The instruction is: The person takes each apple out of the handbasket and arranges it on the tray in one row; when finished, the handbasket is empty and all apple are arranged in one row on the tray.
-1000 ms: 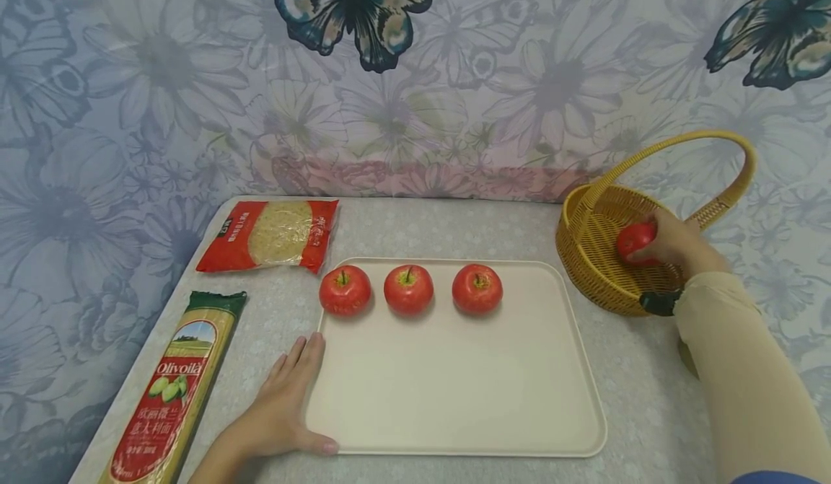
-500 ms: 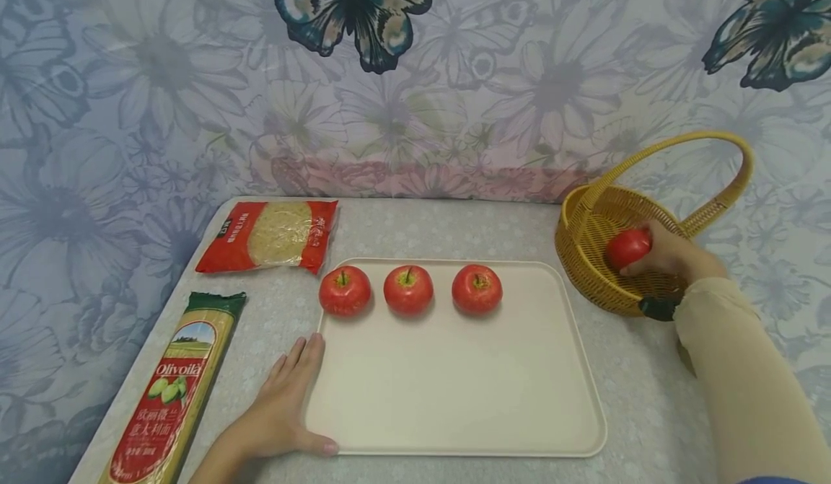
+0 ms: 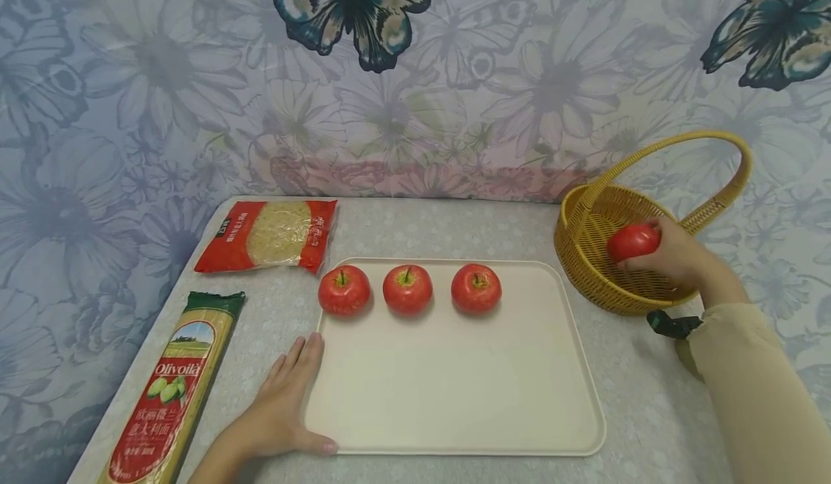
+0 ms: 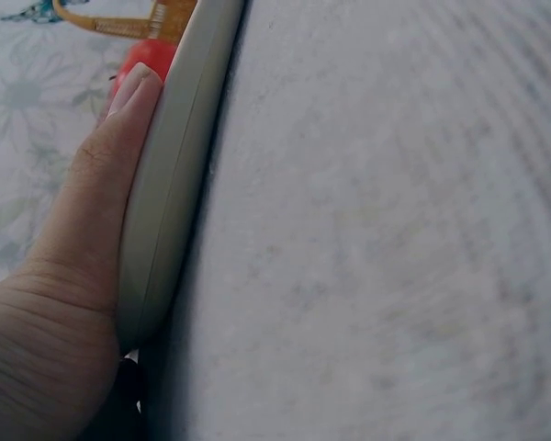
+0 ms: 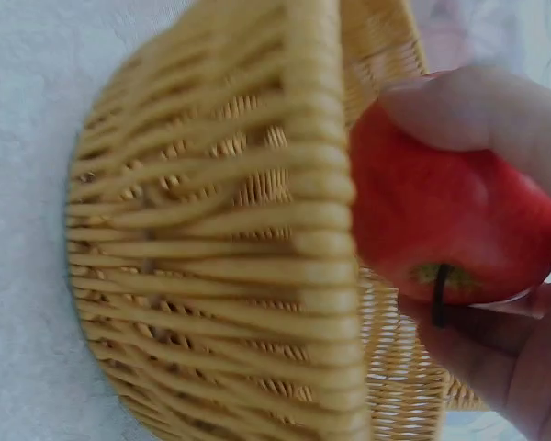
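Observation:
My right hand (image 3: pixel 675 254) grips a red apple (image 3: pixel 633 242) at the mouth of the yellow wicker basket (image 3: pixel 584 282). In the right wrist view the thumb lies on one side of the apple (image 5: pixel 450 211) and fingers on the other, its dark stem showing. My left hand (image 3: pixel 279 401) rests with straight fingers against the left edge of the cream tray (image 3: pixel 454 397). From the left wrist view, the thumb lies along the tray's rim (image 4: pixel 165 202). Three red apples stand in a row along the tray's far side: left (image 3: pixel 345 291), middle (image 3: pixel 407 291) and right (image 3: pixel 476 289).
A red bag with a clear window of pale food (image 3: pixel 269 235) lies at the back left. A long pack of Olivoilà pasta (image 3: pixel 172 390) lies at the left. The basket's tall handle (image 3: pixel 714 138) arches over its right side. A flowered cloth hangs behind the table.
The right hand has lifted the apple slightly from inside the basket and its wrist has shifted a little to the right. The left hand and the tray stay in place.

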Tool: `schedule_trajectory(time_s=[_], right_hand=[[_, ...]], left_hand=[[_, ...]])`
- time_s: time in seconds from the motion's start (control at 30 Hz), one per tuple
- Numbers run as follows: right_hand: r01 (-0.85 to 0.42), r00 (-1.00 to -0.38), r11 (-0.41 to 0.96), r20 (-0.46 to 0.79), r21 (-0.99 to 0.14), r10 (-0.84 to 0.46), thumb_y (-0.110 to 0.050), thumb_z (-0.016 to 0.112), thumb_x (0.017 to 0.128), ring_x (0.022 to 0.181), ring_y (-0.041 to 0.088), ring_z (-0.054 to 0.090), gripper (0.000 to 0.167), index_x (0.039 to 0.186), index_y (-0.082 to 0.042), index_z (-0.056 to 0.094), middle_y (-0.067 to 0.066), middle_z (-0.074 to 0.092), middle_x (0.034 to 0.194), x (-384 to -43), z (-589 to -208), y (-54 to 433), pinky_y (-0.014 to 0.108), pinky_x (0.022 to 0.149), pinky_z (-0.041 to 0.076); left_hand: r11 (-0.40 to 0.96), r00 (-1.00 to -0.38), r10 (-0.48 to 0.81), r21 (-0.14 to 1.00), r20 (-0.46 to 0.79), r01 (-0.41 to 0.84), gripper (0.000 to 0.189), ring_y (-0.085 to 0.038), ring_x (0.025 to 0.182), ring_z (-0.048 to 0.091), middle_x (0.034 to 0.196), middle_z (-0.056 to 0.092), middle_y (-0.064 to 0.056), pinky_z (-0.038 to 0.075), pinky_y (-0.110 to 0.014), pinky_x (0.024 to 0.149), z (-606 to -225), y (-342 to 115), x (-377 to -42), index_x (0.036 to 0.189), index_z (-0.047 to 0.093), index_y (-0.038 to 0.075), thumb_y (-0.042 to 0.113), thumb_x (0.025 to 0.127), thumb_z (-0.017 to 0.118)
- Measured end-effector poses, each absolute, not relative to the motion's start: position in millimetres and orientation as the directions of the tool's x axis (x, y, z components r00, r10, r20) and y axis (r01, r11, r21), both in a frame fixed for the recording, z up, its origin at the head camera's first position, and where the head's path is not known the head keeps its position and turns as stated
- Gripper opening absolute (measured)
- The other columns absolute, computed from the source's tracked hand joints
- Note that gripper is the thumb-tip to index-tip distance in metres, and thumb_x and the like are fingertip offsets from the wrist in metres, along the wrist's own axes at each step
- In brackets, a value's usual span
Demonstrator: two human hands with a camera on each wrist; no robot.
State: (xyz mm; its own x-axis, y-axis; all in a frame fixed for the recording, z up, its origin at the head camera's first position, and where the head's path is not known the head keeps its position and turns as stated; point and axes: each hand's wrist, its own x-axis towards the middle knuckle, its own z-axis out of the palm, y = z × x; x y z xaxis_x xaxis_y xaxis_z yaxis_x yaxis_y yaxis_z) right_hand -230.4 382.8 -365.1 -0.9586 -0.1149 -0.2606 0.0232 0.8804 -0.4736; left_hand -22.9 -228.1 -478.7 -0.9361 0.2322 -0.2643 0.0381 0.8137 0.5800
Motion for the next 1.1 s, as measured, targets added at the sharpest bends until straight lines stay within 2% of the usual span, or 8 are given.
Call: schedule_trajectory(time_s=[0.2,0.4,0.6,0.67,0.73,0.83,0.9,1.1], right_hand=[[-0.015,-0.988,0.84,-0.124,-0.543,-0.097,-0.045,0.082,0.078,0.122,0.054,0.045,0.109,0.148,0.009,0.018,0.036,0.035,0.14,-215.2,-359.7,371.4,0.071,0.094,0.044],[-0.008,-0.996,0.79,-0.069,-0.613,-0.064,-0.044,0.081,0.08,0.125,0.053,0.042,0.11,0.153,0.002,0.014,0.033,0.032,0.145,-196.3,-347.3,355.2,0.072,0.095,0.043],[-0.084,-0.997,0.763,0.056,-0.642,-0.062,-0.037,0.086,0.076,0.125,0.047,0.043,0.1,0.152,-0.009,0.028,0.023,0.035,0.146,-175.2,-336.3,333.6,0.071,0.093,0.045],[-0.122,-0.992,0.761,0.101,-0.637,-0.075,-0.034,0.087,0.075,0.124,0.043,0.045,0.096,0.151,-0.012,0.033,0.02,0.038,0.146,-169.9,-335.0,325.4,0.065,0.093,0.047],[-0.147,-0.988,0.75,0.128,-0.645,-0.084,-0.03,0.089,0.074,0.122,0.038,0.047,0.097,0.151,-0.015,0.032,0.017,0.041,0.145,-165.5,-335.5,317.2,0.046,0.092,0.052],[-0.167,-0.984,0.744,0.152,-0.647,-0.089,-0.029,0.09,0.072,0.118,0.031,0.049,0.099,0.15,-0.014,0.031,0.015,0.044,0.143,-159.9,-338.9,305.6,0.018,0.084,0.046],[-0.179,-0.982,0.742,0.157,-0.646,-0.101,-0.029,0.091,0.071,0.115,0.029,0.05,0.098,0.147,-0.013,0.031,0.014,0.046,0.14,-157.6,-342.7,298.1,0.013,0.08,0.042],[-0.251,-0.967,0.736,0.196,-0.628,-0.162,-0.025,0.092,0.069,0.108,0.026,0.053,0.091,0.142,-0.01,0.04,0.013,0.052,0.131,-158.1,-359.3,280.0,0.036,0.083,0.048]], left_hand=[[0.825,-0.933,0.225,0.564,-0.282,0.029,0.16,-0.041,0.154,-0.004,0.168,0.003,-0.016,-0.001,-0.062,0.122,-479.8,-227.4,-24.0,0.161,0.0,0.016,0.078,0.04,0.084],[0.819,-0.935,0.226,0.573,-0.275,0.029,0.161,-0.041,0.154,-0.004,0.168,0.003,-0.015,-0.002,-0.06,0.122,-480.1,-227.4,-23.3,0.161,0.001,0.016,0.077,0.038,0.085],[0.819,-0.936,0.228,0.572,-0.269,0.035,0.161,-0.042,0.154,-0.003,0.168,0.004,-0.016,-0.001,-0.062,0.122,-478.5,-226.8,-23.6,0.161,0.002,0.015,0.077,0.039,0.085],[0.821,-0.936,0.227,0.569,-0.269,0.036,0.161,-0.042,0.154,-0.003,0.168,0.004,-0.017,-0.001,-0.061,0.122,-478.2,-227.0,-23.6,0.161,0.001,0.014,0.078,0.038,0.084],[0.819,-0.936,0.227,0.573,-0.268,0.034,0.16,-0.042,0.154,-0.003,0.168,0.004,-0.017,-0.002,-0.06,0.123,-478.3,-227.3,-23.5,0.161,0.002,0.015,0.077,0.039,0.085],[0.816,-0.937,0.229,0.578,-0.265,0.037,0.16,-0.041,0.154,-0.003,0.168,0.005,-0.016,-0.002,-0.06,0.123,-479.0,-227.7,-23.3,0.161,0.002,0.015,0.077,0.039,0.085],[0.812,-0.937,0.233,0.583,-0.259,0.04,0.16,-0.042,0.154,-0.003,0.168,0.005,-0.016,-0.002,-0.06,0.123,-479.6,-228.1,-23.2,0.161,0.002,0.015,0.077,0.039,0.085],[0.81,-0.938,0.236,0.585,-0.253,0.046,0.16,-0.041,0.154,-0.004,0.168,0.003,-0.015,-0.008,-0.052,0.124,-480.8,-229.0,-22.7,0.161,0.001,0.017,0.079,0.039,0.084]])
